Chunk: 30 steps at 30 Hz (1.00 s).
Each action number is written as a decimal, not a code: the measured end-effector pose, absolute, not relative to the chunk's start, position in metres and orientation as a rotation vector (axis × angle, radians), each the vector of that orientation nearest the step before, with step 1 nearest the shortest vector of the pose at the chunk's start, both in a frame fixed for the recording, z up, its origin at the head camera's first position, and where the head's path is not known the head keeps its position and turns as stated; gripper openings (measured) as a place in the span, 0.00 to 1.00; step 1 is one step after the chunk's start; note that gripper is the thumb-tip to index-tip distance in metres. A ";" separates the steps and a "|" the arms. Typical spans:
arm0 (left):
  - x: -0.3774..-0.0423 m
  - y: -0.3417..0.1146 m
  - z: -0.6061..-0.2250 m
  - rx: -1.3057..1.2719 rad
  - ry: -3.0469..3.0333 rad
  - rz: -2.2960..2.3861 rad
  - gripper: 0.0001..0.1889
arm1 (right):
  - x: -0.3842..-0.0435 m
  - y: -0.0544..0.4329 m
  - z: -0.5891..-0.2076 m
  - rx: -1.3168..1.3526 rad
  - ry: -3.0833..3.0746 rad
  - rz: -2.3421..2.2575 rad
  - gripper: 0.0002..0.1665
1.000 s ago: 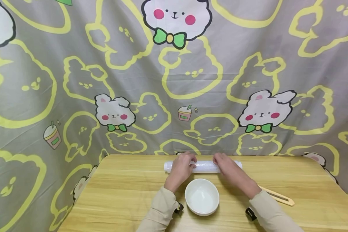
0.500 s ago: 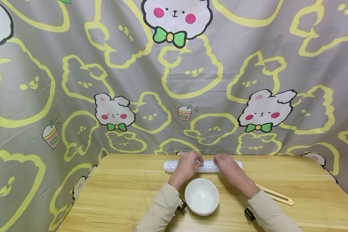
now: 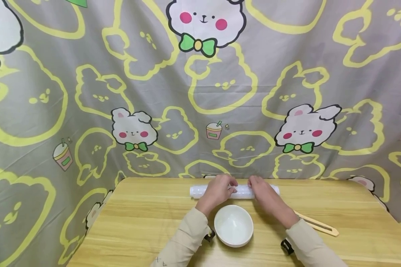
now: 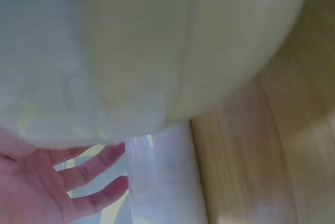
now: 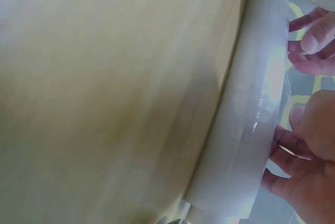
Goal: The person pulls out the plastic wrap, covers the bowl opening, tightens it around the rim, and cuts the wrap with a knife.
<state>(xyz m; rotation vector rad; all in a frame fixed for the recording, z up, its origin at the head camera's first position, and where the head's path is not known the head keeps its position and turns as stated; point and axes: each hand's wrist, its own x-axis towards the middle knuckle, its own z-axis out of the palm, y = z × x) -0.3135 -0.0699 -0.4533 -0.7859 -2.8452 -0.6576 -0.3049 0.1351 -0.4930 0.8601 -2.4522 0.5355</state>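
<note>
A roll of clear plastic wrap lies crosswise near the table's back edge. Over its left half reaches my left hand; spread, slightly bent fingers touch the roll's far side in the left wrist view. My right hand is at the right half, its fingertips against the roll in the right wrist view, thumb held apart. Whether either hand has a loose film edge is too faint to tell. A white bowl stands between the forearms and fills much of the left wrist view.
A pale orange box cutter lies beside the right forearm, partly covered by it. Behind the wooden table hangs a grey patterned curtain. Dark wrist straps show below the sleeves.
My left hand has slid a little to the right along the roll, closer to my right hand. The right hand stays almost in place; roll and bowl have hardly moved.
</note>
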 end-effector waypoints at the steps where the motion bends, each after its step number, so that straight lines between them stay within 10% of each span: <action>1: -0.314 -0.070 -0.453 -0.782 -2.851 -0.644 0.06 | -0.306 0.135 -0.493 0.854 -2.458 0.535 0.17; 30: -0.321 -0.085 -0.472 -0.712 -2.645 -0.465 0.08 | -0.311 0.148 -0.488 0.838 -2.426 0.675 0.10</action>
